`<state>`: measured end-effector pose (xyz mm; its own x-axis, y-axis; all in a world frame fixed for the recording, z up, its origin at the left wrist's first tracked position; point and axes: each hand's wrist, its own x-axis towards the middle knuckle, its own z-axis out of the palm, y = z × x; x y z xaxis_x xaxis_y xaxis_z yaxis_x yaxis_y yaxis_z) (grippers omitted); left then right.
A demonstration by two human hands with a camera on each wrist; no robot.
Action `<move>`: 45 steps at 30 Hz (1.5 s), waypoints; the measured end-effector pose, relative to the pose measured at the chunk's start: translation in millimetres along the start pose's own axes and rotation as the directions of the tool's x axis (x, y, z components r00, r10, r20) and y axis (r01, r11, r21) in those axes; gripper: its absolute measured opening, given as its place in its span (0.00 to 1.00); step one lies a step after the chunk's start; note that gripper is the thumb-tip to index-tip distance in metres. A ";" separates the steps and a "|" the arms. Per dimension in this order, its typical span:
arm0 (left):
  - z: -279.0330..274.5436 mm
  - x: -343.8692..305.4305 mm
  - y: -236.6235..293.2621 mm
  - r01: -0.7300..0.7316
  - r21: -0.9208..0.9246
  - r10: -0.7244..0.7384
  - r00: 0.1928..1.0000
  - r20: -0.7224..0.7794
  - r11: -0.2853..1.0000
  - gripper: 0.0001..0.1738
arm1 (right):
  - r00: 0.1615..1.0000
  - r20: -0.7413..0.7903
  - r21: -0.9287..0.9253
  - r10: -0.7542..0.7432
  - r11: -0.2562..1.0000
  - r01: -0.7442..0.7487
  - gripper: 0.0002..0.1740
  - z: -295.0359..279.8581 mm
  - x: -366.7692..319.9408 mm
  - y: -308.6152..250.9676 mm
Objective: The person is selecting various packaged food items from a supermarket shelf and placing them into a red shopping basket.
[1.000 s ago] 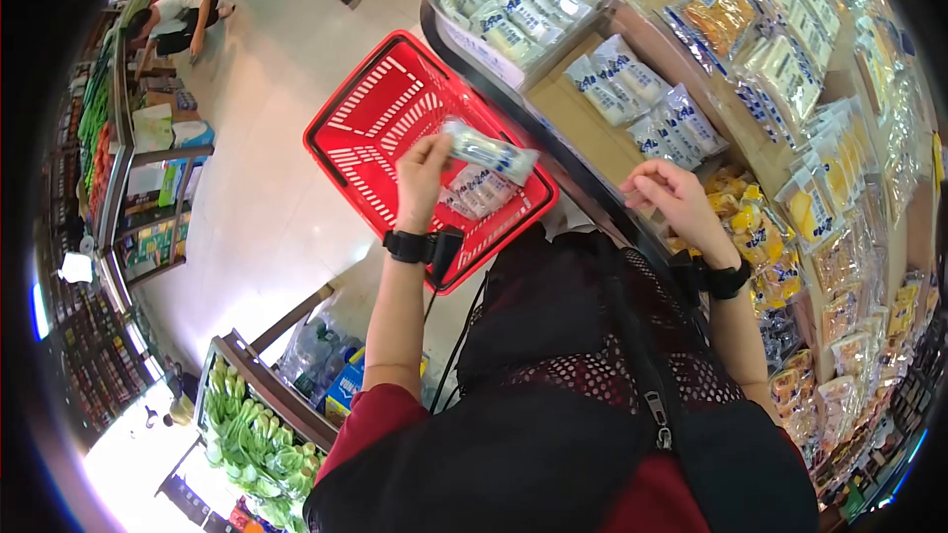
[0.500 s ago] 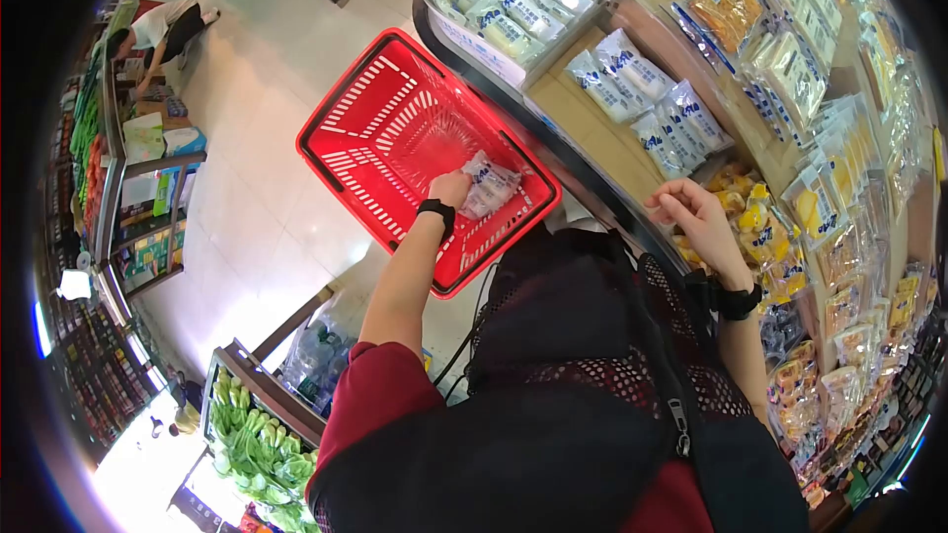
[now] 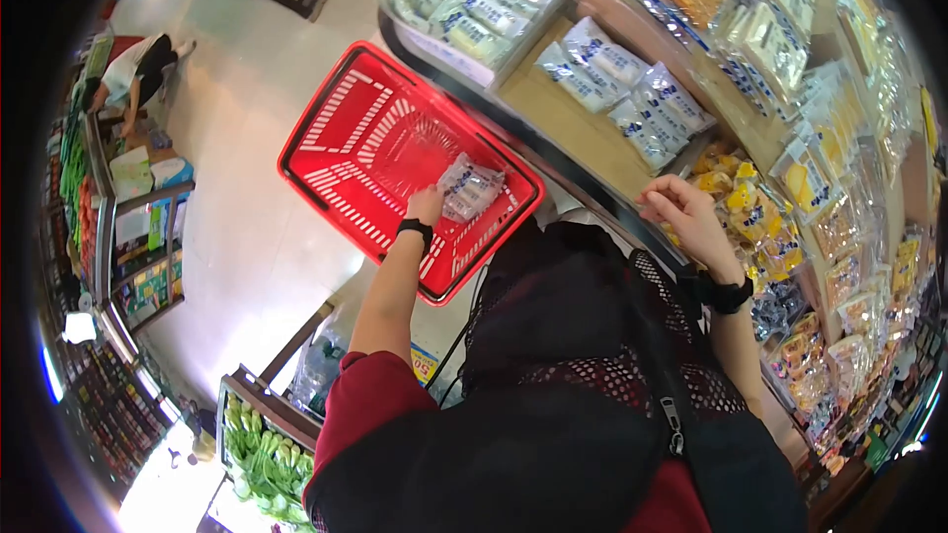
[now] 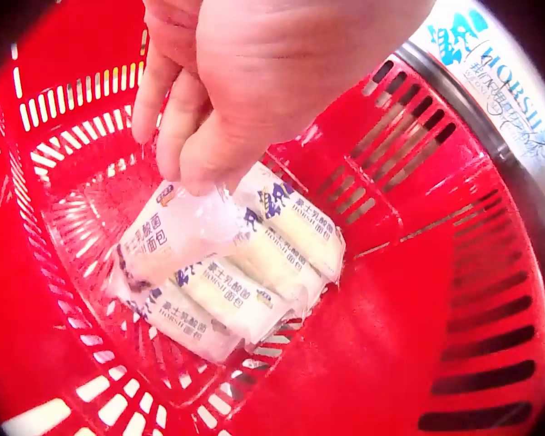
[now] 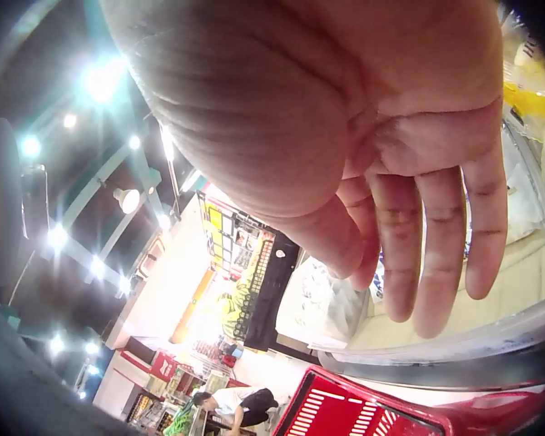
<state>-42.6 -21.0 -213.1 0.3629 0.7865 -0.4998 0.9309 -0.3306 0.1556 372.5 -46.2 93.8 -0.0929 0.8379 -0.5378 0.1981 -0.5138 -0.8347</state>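
Observation:
Down inside the red shopping basket (image 3: pixel 395 61) is my left hand (image 3: pixel 425 205). In the left wrist view its thumb and fingers pinch the upper end of a wrapped bread pack (image 4: pixel 168 238). That pack lies slantwise over several more bread packs (image 4: pixel 295 241), white wrappers with blue print, on the basket's bottom. My right hand (image 3: pixel 683 212) hovers by the front edge of the display shelf, its fingers loosely bent and nothing in them. Closest to it are yellow-wrapped packs (image 3: pixel 746 199) and white bread packs (image 3: pixel 662 113) on the shelf.
A clear-sided bin (image 3: pixel 474 0) of white packs stands at the shelf's rounded corner. More bagged breads (image 3: pixel 810 182) rise at the right. Leafy vegetables (image 3: pixel 267 464) lie on a stand at lower left. Another person (image 3: pixel 138 69) bends over a shelf across the aisle.
My left hand brought a bread pack from above the basket's rim down onto the packs inside. The right hand has stayed beside the shelf with small shifts.

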 end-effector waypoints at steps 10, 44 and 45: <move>67.6 0.5 9.3 0.160 -0.589 -0.159 0.986 0.054 0.792 0.16 | 0.888 -0.021 -0.913 -0.459 0.371 0.170 0.12 5.4 60.4 25.2; -242.5 -76.2 186.2 -0.080 -0.994 0.148 0.985 -0.091 -0.078 0.15 | 0.954 0.284 -0.208 -0.094 0.965 0.157 0.08 16.5 3.7 -34.3; -240.9 -77.0 178.7 -0.061 -0.994 0.129 0.989 -0.072 -0.086 0.15 | 0.953 0.283 -0.182 -0.108 0.970 0.164 0.09 16.4 6.3 -32.2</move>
<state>106.1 -15.1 58.5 0.4816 0.7729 -0.4132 -0.0598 0.4994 0.8643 349.5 -27.4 115.4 -0.3863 0.8020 -0.4556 0.3544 -0.3270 -0.8761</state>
